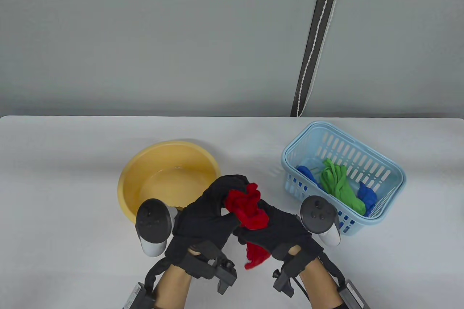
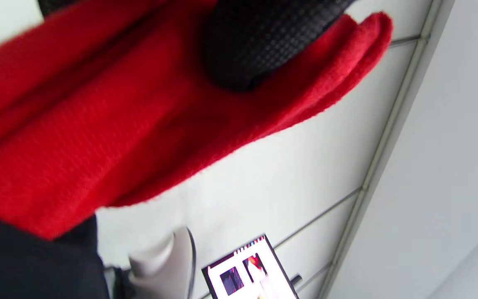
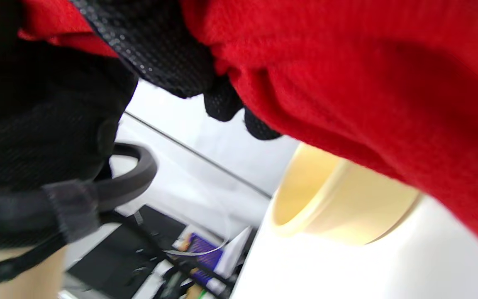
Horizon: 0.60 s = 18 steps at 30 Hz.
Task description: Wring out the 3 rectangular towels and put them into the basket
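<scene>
- While both sets of fingers [image 1: 232, 186] are curling tight around it, the red towel [image 1: 248, 207] is bunching between the left hand [image 1: 206, 214] and right hand [image 1: 279, 233].
- Its long axis is running from far to near, the loose end hanging toward the bench [image 1: 72, 178].
- The towel is hovering between the yellow basin [image 1: 159, 164] and blue basket [image 1: 384, 167].

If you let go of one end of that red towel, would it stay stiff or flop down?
Probably flop: the red towel is soft cloth, bunched and twisted between the left hand and right hand, its loose end already dangling. It's likely damp, so heavier than it looks.

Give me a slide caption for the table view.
Both hands wring a red towel between basin and basket.
</scene>
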{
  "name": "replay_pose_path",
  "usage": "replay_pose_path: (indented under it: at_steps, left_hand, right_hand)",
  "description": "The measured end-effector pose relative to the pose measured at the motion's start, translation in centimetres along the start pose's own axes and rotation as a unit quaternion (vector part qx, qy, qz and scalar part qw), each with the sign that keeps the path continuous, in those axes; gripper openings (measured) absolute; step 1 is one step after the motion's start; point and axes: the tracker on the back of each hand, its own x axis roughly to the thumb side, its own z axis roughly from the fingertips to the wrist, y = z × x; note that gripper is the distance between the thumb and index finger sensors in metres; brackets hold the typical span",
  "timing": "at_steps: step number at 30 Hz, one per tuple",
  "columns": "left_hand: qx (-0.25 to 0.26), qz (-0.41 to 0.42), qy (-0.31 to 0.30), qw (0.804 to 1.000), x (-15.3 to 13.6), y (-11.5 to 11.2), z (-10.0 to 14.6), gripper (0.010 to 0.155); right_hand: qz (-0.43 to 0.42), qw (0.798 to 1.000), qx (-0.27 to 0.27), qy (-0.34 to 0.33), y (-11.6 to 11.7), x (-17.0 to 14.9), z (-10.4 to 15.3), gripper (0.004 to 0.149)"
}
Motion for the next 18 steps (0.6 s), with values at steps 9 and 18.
replay_pose_path:
  at_steps: [9, 18]
  left_hand:
    - [0.095, 0.032, 0.05, 0.994, -7.6, 3.6, 5.1, 0.064]
    - [0.124, -0.156, 0.009, 0.98, -7.0, 5.0, 6.5, 0.065]
  right_hand:
    - [0.27, 0.95, -0.154, 0.045, -1.0, 0.2, 1.2, 0.047]
    - [0.434, 0.884, -0.167, 0.045, -0.5, 0.5, 1.4, 0.046]
